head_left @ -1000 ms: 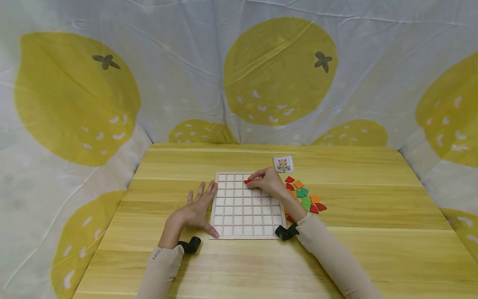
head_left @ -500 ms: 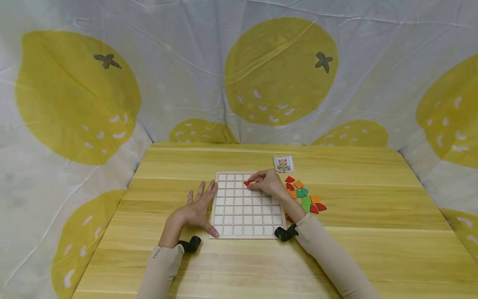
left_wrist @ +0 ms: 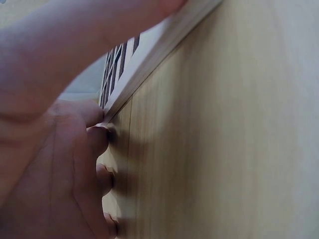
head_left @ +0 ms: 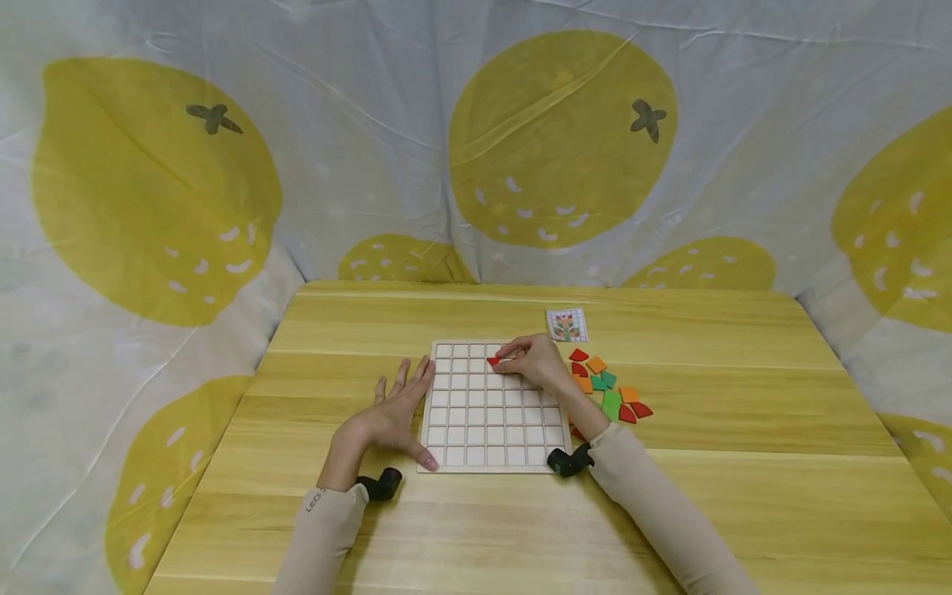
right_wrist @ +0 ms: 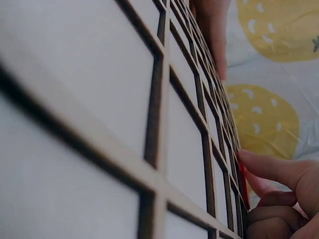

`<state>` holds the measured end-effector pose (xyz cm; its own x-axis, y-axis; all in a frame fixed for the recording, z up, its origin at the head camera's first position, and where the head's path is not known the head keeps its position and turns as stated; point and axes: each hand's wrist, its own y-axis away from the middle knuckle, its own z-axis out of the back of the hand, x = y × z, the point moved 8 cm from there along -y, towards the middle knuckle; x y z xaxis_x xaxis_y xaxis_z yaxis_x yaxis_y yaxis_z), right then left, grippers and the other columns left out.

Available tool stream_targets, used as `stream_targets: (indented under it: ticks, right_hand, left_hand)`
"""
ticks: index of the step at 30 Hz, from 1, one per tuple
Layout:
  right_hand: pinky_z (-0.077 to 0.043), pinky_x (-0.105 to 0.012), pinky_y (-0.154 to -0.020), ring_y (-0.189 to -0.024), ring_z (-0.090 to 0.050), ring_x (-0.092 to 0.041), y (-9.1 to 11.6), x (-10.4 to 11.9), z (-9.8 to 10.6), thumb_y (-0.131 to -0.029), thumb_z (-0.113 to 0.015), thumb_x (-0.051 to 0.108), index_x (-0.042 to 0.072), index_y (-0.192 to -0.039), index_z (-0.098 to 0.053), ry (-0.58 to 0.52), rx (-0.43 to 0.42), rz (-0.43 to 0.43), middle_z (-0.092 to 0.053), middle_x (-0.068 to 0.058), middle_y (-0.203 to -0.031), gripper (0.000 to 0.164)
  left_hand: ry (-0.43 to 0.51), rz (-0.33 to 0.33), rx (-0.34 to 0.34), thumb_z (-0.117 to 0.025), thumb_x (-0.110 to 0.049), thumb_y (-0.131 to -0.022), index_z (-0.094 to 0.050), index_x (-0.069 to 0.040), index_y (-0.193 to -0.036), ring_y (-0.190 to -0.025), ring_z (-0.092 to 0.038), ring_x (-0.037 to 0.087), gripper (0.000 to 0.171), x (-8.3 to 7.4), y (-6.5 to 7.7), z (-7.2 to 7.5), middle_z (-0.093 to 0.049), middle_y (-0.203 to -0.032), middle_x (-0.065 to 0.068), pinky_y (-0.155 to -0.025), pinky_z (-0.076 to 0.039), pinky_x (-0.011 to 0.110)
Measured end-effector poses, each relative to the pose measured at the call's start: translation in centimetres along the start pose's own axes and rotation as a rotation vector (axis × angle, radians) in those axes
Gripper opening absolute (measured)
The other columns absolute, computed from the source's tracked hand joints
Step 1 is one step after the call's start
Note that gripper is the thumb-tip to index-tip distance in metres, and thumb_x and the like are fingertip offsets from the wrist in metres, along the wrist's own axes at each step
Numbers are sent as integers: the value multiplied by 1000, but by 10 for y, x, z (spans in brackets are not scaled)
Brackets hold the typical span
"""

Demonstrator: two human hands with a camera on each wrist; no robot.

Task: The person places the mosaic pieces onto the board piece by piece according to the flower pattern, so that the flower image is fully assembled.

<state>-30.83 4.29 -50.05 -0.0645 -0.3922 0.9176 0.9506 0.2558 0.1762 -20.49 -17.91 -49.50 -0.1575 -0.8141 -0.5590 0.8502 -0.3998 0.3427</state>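
A pale wooden grid board [head_left: 476, 417] with white square cells lies flat on the table. My right hand [head_left: 537, 364] pinches a small red tile [head_left: 493, 361] between thumb and fingers at a cell in the board's second row from the far edge. The right wrist view shows this red tile [right_wrist: 243, 184] at the board's surface, partly hidden by the fingers. My left hand [head_left: 390, 421] is spread along the left edge of the board, its thumb at the near left corner. In the left wrist view, its fingers [left_wrist: 97, 142] lie against the board's side.
Right of the board lie loose tiles: red quarter-round ones [head_left: 641, 410], orange squares [head_left: 597, 364], green pieces [head_left: 611, 403] and teal ones [head_left: 604, 381]. My right forearm hides some. Behind them is a small pattern card [head_left: 567, 325]. A lemon-print cloth [head_left: 372, 149] hangs behind the wooden table [head_left: 729, 372].
The red tile has turned slightly in my right fingers and stays over about the same cell. My left hand keeps its place on the board. The whole view has shifted a little.
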Motion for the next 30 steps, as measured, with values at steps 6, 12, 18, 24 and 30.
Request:
stream_targets:
  ticks: [6,12,18,24,30]
  right_hand:
    - [-30,-25,-50,-50,-36,-13,4,-2,10,-84,-87,16,7,-99,-81,-14,6,-30,-50,1,-55,18]
    - [-30,-27,-56,-64,-34,-15,11,-4,46,-90,-82,19,6,-108,-80,16,-35,-48,-50,0,-83,22]
    - [-30,-27,-54,-60,-34,-13,19,-16,84,-92,-80,20,3,-116,-78,34,-63,-51,-57,0,-79,30]
    - [-27,-26,-51,-50,-29,-11,26,-34,112,-93,-79,23,4,-120,-77,36,-89,-102,-39,8,-51,33]
    - [-29,-29,-54,-53,-32,-13,31,-47,122,-92,-79,25,3,-118,-77,71,-72,-148,-38,8,-52,34]
  left_hand:
    - [-1,-4,-2,-101,-42,-56,8,-8,-166,-158,25,40,158,-1,0,0,18,-174,9,-121,16,71]
    - [-13,4,-5,-101,-43,-55,8,-8,-166,-158,24,40,159,-1,-1,0,17,-174,10,-122,16,71]
    - [-15,1,-5,-101,-42,-55,8,-8,-166,-158,24,40,159,-1,0,0,17,-174,10,-122,15,71]
    - [-12,2,-4,-101,-42,-56,8,-9,-166,-158,25,40,158,-1,1,0,17,-174,10,-122,16,70]
    - [-13,-1,-7,-101,-42,-56,8,-8,-166,-158,25,40,159,0,0,0,17,-174,10,-122,16,70]
